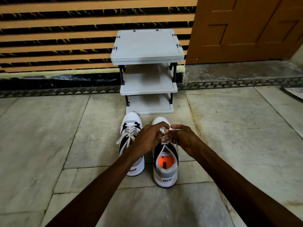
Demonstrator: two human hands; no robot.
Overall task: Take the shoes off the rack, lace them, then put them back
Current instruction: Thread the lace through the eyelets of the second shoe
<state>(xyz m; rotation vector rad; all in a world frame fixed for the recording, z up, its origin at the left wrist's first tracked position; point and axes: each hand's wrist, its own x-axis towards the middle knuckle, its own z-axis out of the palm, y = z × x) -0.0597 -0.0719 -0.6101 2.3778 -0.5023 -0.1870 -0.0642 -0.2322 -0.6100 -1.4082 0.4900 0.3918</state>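
- While both shoes stood side by side on the stone floor (65, 145) just in front of the grey rack (147, 54), toes toward it, the head view showed the person bent over the right shoe (165, 171), the one with the orange insole.
- The left hand (147, 138) was curled over the upper eyelets with its fingers pinched on the white lace (164, 141); exactly how many strands it held I could not tell, since the knuckles hid them.
- The right hand (185, 138) met it from the other side, thumb and forefinger closed on the same lace, the remaining fingers loosely bent.
- The left shoe (131, 128) looked laced already, with one loose end trailing off its left side onto the floor.
- All three shelves of the rack were bare, so the return trip was not yet begun.
- By my reckoning the step was tying off or drawing tight the top of the right shoe's lacing.
- To do it well, I judged both ends should be pulled evenly so the tongue stayed centred, tension held with one hand while the other formed the loop.
- The shoe was unweighted and might tip or slide toward the person under a hard tug, so a short, level pull seemed wiser.
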